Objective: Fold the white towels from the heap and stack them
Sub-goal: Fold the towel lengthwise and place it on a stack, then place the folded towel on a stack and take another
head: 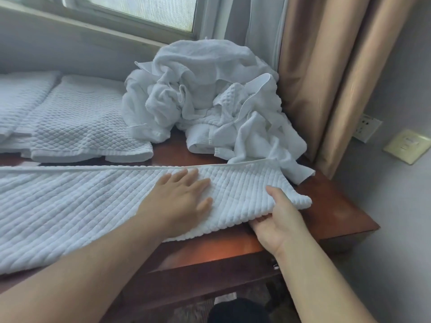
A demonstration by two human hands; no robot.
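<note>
A white ribbed towel (77, 206) lies spread along the front of the dark wooden table (335, 206). My left hand (179, 199) rests flat on it, fingers straight, near its right end. My right hand (277, 217) grips the towel's right front corner, thumb on top and fingers underneath, and lifts that corner slightly off the table. Behind, a crumpled heap of white towels (210, 99) sits at the back right of the table. Folded waffle-textured towels (79, 122) lie in stacks at the back left.
A window sill and wall run behind the table. Beige curtains (326, 78) hang just right of the heap. The table's right edge and front edge are close to my right hand. Wall sockets (367, 127) sit on the right wall.
</note>
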